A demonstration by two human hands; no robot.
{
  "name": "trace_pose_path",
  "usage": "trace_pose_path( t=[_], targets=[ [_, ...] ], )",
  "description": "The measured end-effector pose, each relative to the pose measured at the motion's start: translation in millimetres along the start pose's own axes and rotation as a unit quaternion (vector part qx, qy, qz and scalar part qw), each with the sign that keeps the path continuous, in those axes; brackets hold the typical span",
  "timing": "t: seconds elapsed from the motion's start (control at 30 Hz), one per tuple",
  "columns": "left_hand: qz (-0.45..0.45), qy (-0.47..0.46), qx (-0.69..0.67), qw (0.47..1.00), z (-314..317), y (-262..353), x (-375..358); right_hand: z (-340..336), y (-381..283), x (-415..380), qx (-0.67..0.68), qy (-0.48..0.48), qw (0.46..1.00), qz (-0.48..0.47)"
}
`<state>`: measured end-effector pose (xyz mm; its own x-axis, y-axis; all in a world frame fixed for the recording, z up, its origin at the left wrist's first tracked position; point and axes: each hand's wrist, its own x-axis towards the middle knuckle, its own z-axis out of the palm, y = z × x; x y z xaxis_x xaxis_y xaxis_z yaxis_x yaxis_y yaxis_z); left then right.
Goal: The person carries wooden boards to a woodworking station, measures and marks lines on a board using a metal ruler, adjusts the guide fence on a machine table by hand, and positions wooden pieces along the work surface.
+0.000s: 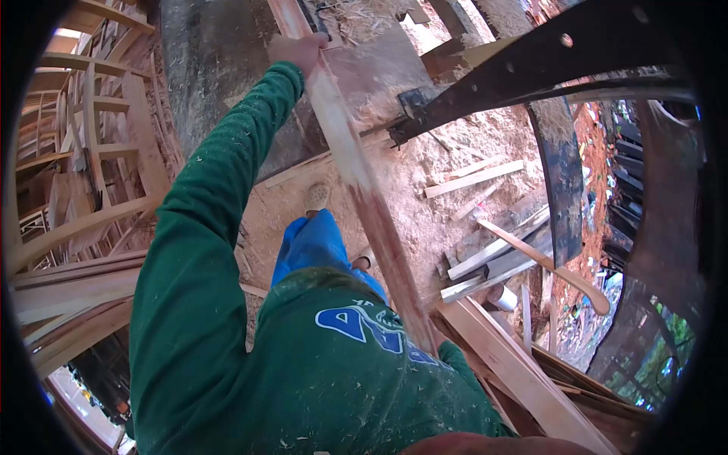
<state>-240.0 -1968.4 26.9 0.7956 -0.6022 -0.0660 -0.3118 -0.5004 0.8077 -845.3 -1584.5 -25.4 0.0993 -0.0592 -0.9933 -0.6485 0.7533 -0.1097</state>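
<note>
A long wooden plank (pixel 362 186) runs slantwise from the dark work surface at the top down past the front of my body. Its upper stretch is pale and its lower stretch reddish brown. My left hand (pixel 298 53), at the end of an outstretched green sleeve, is closed around the plank near the worktop. Low down at the plank's near end, a small part of my right hand (pixel 438 339) shows against its edge. That hand appears to grip the wood, though most of its fingers are hidden.
Shavings cover the dark worktop (pixel 205 76) and the ground. A dark metal beam (pixel 523 68) juts in from the upper right. Curved wooden frames (pixel 91 114) stand at left. Stacked boards (pixel 516 364) lie at lower right, near a long wooden handle (pixel 546 262) and offcuts (pixel 474 178).
</note>
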Motion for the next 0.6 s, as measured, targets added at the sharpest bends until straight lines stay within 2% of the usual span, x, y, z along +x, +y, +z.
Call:
trace_pose_path(
  t=[0.2, 0.3, 0.4, 0.5, 0.6],
  targets=[
    [-0.046, -0.047, -0.026, 0.997, -12, 19, 1, -10, -30, 5, -0.005, 0.001, 1.0, 0.016],
    [0.03, -0.034, 0.07, 0.997, 17, -13, 38, -20, -50, 14, -0.023, -0.002, 1.0, 0.02],
    [-0.038, -0.001, 0.007, 0.999, 5, 6, 27, -32, -70, 21, -0.039, -0.001, 0.999, 0.022],
    [-0.059, -0.041, 0.017, 0.997, -9, 20, 30, -41, -89, 29, -0.058, -0.002, 0.998, 0.024],
    [-0.048, -0.012, 0.008, 0.999, 1, 10, 48, -49, -110, 36, -0.078, -0.005, 0.997, 0.027]
  ],
)
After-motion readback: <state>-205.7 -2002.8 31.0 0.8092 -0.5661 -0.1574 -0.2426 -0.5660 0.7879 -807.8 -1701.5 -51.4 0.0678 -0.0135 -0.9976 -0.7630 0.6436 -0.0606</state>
